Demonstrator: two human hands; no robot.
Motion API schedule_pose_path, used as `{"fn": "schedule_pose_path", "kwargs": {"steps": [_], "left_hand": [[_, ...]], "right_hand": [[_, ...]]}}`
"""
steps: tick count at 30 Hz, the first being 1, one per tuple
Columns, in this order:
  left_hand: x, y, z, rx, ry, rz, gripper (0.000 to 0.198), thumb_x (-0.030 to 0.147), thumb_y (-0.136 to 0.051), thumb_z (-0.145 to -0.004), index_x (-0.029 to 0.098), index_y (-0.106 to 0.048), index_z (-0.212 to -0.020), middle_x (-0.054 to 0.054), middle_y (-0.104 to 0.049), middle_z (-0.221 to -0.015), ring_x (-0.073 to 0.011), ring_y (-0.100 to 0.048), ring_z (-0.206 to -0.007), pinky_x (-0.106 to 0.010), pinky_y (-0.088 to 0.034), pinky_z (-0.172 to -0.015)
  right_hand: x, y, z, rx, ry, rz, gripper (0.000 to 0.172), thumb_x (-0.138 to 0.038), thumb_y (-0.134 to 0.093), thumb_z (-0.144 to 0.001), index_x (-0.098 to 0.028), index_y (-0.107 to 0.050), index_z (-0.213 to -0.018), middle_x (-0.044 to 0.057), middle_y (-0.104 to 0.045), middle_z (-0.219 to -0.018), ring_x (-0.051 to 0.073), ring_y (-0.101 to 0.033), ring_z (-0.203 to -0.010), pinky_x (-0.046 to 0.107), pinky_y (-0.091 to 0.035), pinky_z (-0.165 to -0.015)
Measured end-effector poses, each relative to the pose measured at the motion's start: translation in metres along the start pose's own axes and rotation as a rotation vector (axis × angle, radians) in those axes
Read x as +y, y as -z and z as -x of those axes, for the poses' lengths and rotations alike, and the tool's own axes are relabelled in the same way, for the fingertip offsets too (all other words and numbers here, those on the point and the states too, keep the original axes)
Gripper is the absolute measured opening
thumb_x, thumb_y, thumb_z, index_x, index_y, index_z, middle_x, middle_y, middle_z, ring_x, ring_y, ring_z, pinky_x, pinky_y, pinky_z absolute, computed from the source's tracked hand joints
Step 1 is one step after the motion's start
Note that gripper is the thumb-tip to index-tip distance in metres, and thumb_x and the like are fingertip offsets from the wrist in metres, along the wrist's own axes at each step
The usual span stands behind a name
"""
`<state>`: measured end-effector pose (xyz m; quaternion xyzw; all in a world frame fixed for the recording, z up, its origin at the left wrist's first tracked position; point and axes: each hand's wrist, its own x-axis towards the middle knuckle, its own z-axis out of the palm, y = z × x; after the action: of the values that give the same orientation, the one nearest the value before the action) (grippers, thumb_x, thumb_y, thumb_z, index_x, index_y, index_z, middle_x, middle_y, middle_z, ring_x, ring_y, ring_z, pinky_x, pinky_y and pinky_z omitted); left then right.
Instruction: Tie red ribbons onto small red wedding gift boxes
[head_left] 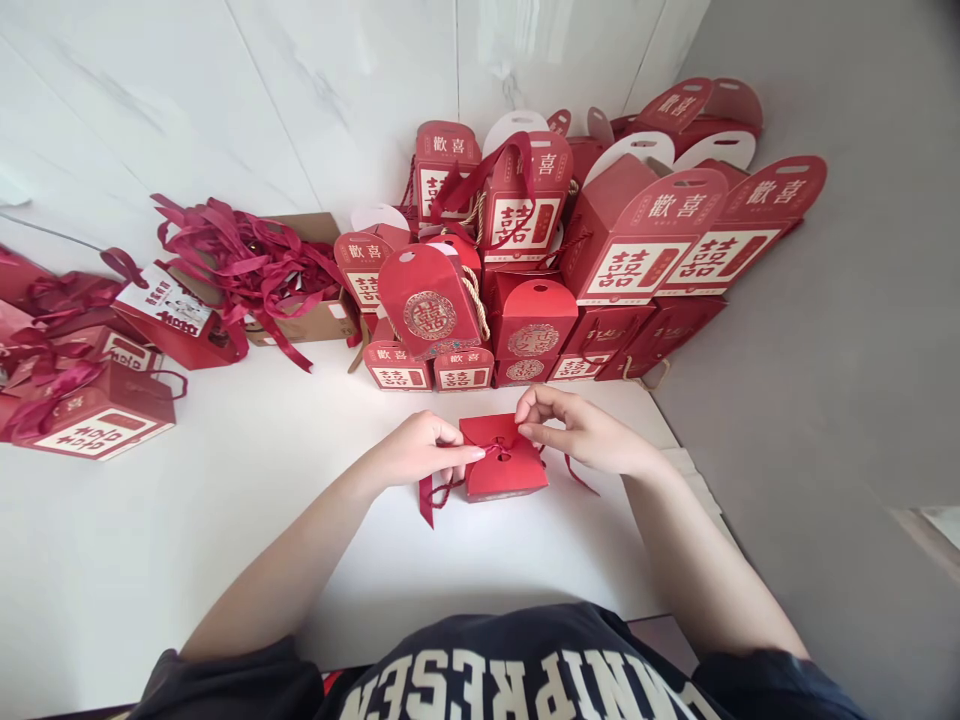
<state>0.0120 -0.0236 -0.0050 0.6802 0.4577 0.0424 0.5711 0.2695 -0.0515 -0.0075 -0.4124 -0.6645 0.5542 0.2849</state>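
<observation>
A small red gift box [506,485] with folded rounded flaps sits on the white table in front of me. A thin dark-red ribbon [426,502] crosses its top, knotted or crossed near the holes in the middle. My left hand [429,450] is at the box's left side, fingers curled and thumb pressed on the ribbon by the crossing. Over the right back corner, my right hand [574,428] has its thumb and forefinger pinched together on the ribbon. Loose ribbon ends hang on both sides, and a twisted cord handle [452,487] shows at the left.
Stacked red gift boxes [532,310] stand against the tiled wall behind. A cardboard box [322,318] overflows with red ribbons [255,255] at the back left. Ribbon-tied boxes [105,400] lie at the far left. A grey wall [832,370] bounds the right side.
</observation>
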Motion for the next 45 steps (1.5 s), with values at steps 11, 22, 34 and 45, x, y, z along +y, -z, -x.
{"fn": "schedule_pose_path", "kwargs": {"steps": [11,22,34,45], "left_hand": [[-0.002,0.007,-0.005,-0.113,-0.096,-0.096,0.043,0.050,-0.062,-0.083,0.014,-0.064,-0.059,-0.005,-0.070,-0.064,-0.0140,-0.063,-0.056,-0.023,-0.046,-0.056],[-0.005,0.013,-0.005,-0.088,-0.092,-0.111,0.046,0.053,-0.058,-0.087,0.014,-0.068,-0.064,-0.004,-0.068,-0.061,-0.0125,-0.061,-0.057,-0.023,-0.045,-0.060],[-0.005,0.024,-0.001,-0.207,-0.045,0.037,0.031,0.046,-0.061,-0.087,0.016,-0.064,-0.081,-0.003,-0.071,-0.070,-0.0156,-0.066,-0.069,-0.026,-0.047,-0.070],[-0.009,0.023,-0.004,-0.174,-0.104,0.126,0.029,0.042,-0.065,-0.085,0.014,-0.064,-0.076,-0.004,-0.069,-0.067,-0.0146,-0.064,-0.065,-0.027,-0.050,-0.069]], "right_hand": [[0.033,0.005,-0.013,-0.002,0.077,-0.198,0.021,-0.038,-0.063,-0.093,-0.020,-0.051,-0.095,-0.002,-0.053,-0.078,0.011,-0.051,-0.065,0.024,-0.047,-0.059],[0.041,0.001,-0.012,0.072,0.089,-0.234,0.020,-0.037,-0.066,-0.092,-0.021,-0.055,-0.098,-0.004,-0.051,-0.073,0.011,-0.049,-0.063,0.024,-0.043,-0.060],[0.050,0.014,-0.011,-0.109,-0.170,-0.189,0.054,-0.062,-0.047,-0.095,-0.016,-0.054,-0.067,-0.003,-0.046,-0.060,0.011,-0.039,-0.055,0.026,-0.032,-0.056],[0.033,0.014,-0.003,-0.071,-0.158,-0.137,0.041,-0.056,-0.065,-0.086,-0.015,-0.069,-0.083,0.000,-0.059,-0.065,0.006,-0.035,-0.042,0.022,-0.021,-0.036]]}}
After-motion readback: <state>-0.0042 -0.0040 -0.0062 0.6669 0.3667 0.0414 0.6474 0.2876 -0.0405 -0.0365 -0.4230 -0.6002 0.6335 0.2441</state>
